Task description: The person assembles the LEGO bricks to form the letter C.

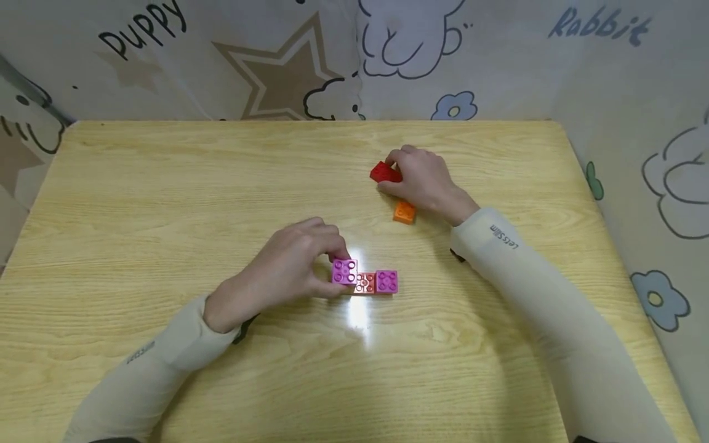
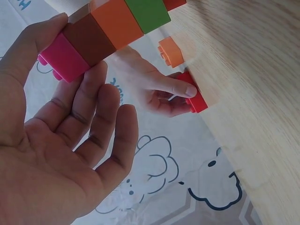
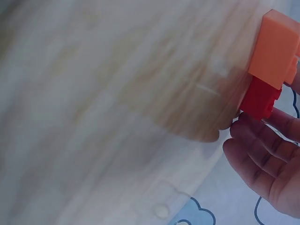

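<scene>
My left hand (image 1: 290, 261) pinches the pink brick (image 1: 344, 272) at the top of a stacked column, between thumb and index finger. Below it, the left wrist view shows a brown brick (image 2: 89, 35), an orange brick (image 2: 117, 21), a green brick (image 2: 148, 11) and part of a red one. Beside the column, seen from above, are a red studded piece (image 1: 364, 283) and a second pink brick (image 1: 386, 281). Farther back, my right hand (image 1: 423, 178) grips a red brick (image 1: 386, 173) at the table surface. A loose orange brick (image 1: 404, 211) lies just nearer than that hand.
The wooden table (image 1: 166, 203) meets a patterned wall covering (image 1: 399, 92) along its back edge, and more of it runs down the right side. Light glares on the tabletop around the stacked bricks.
</scene>
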{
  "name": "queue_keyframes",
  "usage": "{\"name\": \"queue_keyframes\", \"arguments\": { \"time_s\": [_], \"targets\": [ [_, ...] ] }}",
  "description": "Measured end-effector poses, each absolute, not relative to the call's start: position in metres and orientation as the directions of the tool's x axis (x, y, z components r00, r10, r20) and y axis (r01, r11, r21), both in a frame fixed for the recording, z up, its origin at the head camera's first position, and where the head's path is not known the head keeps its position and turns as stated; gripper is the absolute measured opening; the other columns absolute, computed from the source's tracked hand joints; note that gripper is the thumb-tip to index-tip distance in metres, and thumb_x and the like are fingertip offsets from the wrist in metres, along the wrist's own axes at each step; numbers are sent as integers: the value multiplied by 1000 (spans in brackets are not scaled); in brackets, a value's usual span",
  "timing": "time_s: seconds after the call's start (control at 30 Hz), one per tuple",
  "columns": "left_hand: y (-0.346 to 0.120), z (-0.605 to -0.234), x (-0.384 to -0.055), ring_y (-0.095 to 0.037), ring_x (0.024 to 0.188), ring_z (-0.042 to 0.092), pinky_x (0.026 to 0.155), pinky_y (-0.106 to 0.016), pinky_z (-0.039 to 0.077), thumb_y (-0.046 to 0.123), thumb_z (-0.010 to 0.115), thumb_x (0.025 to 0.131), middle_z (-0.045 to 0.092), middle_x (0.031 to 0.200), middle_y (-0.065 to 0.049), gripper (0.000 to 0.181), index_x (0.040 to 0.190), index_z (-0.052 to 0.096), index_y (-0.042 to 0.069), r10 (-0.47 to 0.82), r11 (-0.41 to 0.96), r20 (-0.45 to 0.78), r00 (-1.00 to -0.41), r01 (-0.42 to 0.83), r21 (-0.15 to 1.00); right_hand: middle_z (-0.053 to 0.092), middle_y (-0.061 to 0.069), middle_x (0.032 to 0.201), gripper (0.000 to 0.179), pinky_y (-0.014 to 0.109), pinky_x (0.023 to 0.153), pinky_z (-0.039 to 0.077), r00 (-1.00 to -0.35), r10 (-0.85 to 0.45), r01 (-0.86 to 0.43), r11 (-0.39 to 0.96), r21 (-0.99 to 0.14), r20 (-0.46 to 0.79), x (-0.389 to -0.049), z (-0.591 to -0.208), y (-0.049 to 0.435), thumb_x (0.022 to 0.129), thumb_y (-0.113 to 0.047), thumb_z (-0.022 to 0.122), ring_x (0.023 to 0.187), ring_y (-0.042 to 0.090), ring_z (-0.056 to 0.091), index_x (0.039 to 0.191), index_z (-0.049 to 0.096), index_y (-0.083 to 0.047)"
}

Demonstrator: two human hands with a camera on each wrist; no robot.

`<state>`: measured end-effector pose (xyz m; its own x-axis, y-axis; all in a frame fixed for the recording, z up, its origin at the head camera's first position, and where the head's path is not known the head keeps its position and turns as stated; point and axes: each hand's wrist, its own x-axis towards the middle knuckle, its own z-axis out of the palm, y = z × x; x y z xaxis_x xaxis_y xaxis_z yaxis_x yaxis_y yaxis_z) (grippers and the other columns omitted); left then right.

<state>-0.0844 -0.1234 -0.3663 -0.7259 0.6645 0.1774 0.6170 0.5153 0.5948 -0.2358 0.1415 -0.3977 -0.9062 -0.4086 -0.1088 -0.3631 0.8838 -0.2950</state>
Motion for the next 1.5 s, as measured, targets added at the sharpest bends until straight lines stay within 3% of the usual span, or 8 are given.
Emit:
{"name": "queue_keyframes", "arguments": {
  "time_s": [0.43, 0.9, 1.13, 1.5],
  "targets": [
    [-121, -368, -82, -23, 92, 64, 79, -36, 53, 21, 104, 72, 69, 91, 8, 36, 94, 77, 13, 666, 519, 164, -728, 610, 599, 70, 20, 123, 48, 47, 92, 56, -899, -434, -402, 870, -285, -55, -225, -396, 145, 102, -30, 76, 105, 35, 64, 137, 68, 2],
    [-123, -368, -84, -22, 92, 62, 78, -36, 52, 21, 102, 75, 67, 90, 10, 32, 94, 76, 15, 667, 521, 147, -730, 599, 608, 70, 18, 110, 43, 45, 76, 55, -842, -536, -530, 793, -301, 69, -199, -372, 151, 99, -27, 77, 91, 32, 64, 130, 71, 2],
    [-123, -368, -86, -22, 93, 62, 79, -36, 52, 22, 102, 76, 68, 92, 9, 32, 95, 77, 15, 669, 528, 134, -731, 595, 606, 71, 16, 112, 42, 44, 78, 56, -816, -569, -569, 762, -310, 102, -185, -362, 152, 98, -27, 78, 94, 31, 67, 128, 71, 1],
    [-123, -368, -87, -24, 94, 62, 80, -38, 52, 22, 102, 77, 69, 92, 8, 32, 96, 77, 14, 670, 528, 128, -731, 591, 610, 71, 13, 107, 42, 40, 70, 56, -790, -598, -603, 718, -347, 135, -162, -352, 151, 98, -30, 79, 87, 26, 67, 128, 72, -1]
  ]
}}
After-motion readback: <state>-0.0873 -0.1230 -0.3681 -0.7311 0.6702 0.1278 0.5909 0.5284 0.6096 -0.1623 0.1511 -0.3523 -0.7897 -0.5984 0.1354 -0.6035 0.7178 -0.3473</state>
